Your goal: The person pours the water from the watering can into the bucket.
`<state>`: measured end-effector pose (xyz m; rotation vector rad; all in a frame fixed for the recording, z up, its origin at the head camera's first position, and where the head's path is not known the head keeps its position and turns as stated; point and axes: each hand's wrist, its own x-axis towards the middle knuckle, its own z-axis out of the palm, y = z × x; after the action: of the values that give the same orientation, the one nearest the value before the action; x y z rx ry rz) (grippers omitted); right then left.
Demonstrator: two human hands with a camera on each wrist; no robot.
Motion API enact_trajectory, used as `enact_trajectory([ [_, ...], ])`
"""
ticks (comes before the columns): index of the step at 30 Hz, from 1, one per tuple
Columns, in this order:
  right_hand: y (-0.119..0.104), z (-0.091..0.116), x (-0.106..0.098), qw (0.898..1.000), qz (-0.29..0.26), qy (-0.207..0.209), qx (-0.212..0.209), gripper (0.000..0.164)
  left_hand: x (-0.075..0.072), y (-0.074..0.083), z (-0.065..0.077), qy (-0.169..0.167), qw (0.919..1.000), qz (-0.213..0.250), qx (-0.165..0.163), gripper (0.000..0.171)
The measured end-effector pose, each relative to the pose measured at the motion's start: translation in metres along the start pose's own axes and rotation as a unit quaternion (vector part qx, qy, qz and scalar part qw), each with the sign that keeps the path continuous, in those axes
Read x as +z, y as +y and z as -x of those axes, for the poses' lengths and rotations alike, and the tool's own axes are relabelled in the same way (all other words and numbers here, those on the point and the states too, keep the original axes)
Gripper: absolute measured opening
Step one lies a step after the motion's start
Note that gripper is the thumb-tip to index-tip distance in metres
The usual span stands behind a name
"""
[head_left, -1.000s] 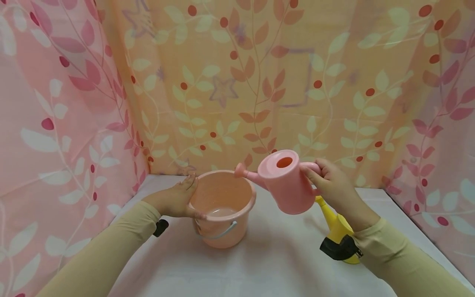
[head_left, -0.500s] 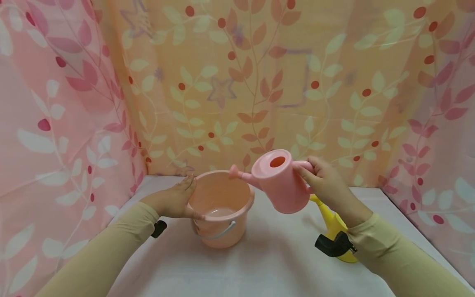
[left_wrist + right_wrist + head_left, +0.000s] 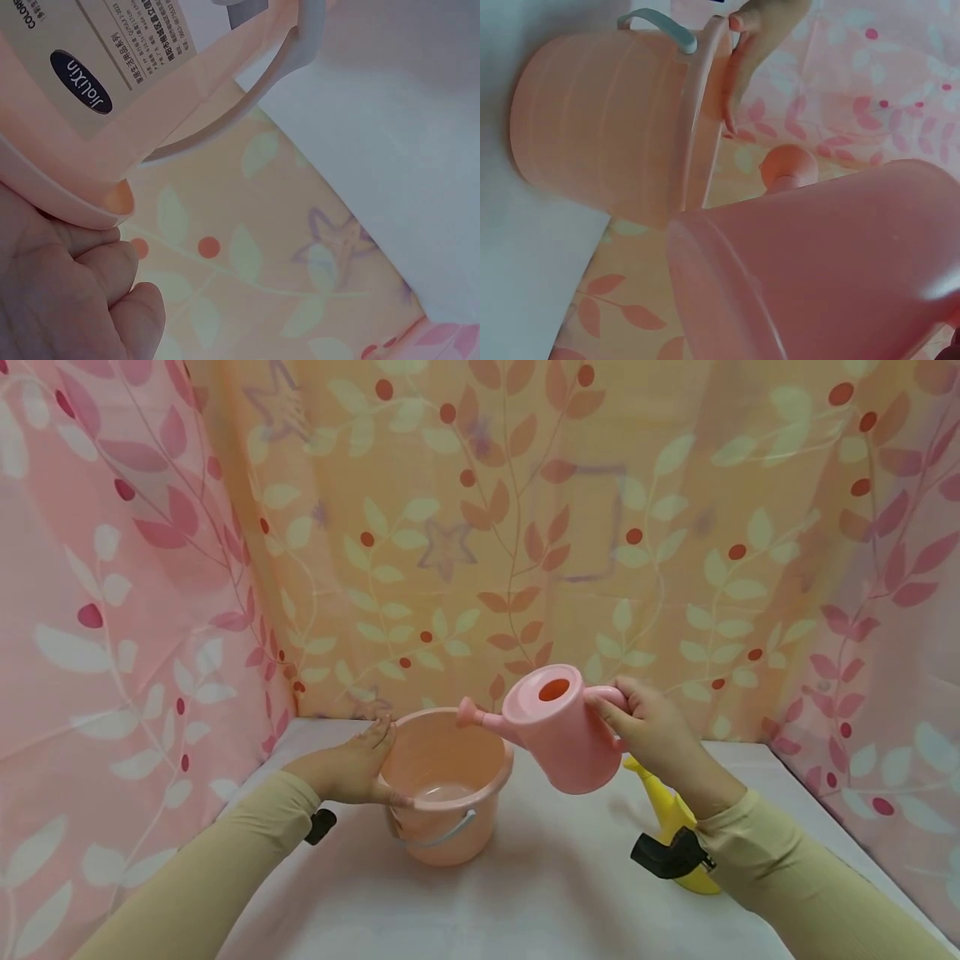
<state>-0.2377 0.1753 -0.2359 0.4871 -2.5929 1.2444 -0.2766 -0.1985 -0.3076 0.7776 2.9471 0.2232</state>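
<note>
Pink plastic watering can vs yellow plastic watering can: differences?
The pink plastic watering can is held aloft, tilted, in the right hand; the yellow plastic watering can rests on the white tabletop. The pink can is largely visible; the yellow can is partly hidden behind the black wrist camera. Both have spouts.

Booth-like enclosed space, leaf-patterned orange cloth (image 3: 517, 552) behind, pink leafy cloth (image 3: 120, 610) either side, white tabletop (image 3: 555, 918) below

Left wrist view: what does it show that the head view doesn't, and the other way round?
Only the left wrist view: the printed label reading "JiaLiXin".

Only the head view: the pink watering can, the right hand holding it, and the yellow watering can.

Both: the bucket, the left hand at its rim, and the leaf-patterned backdrop.
</note>
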Motion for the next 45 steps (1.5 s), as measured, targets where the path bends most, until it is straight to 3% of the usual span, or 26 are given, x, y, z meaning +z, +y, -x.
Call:
enact_trajectory([
  [13,-0.0020,0.0000,-0.0005,1.000,0.025,-0.004,-0.005,0.036,-0.0011,-0.0016,-0.0016,-0.003,1.0000,0.003,-0.001,0.121],
  [45,0.0021,-0.0030,0.0015,0.999,0.022,-0.027,-0.007,0.031,-0.0018,0.0017,-0.0003,-0.011,0.9998,0.010,-0.013,0.121],
])
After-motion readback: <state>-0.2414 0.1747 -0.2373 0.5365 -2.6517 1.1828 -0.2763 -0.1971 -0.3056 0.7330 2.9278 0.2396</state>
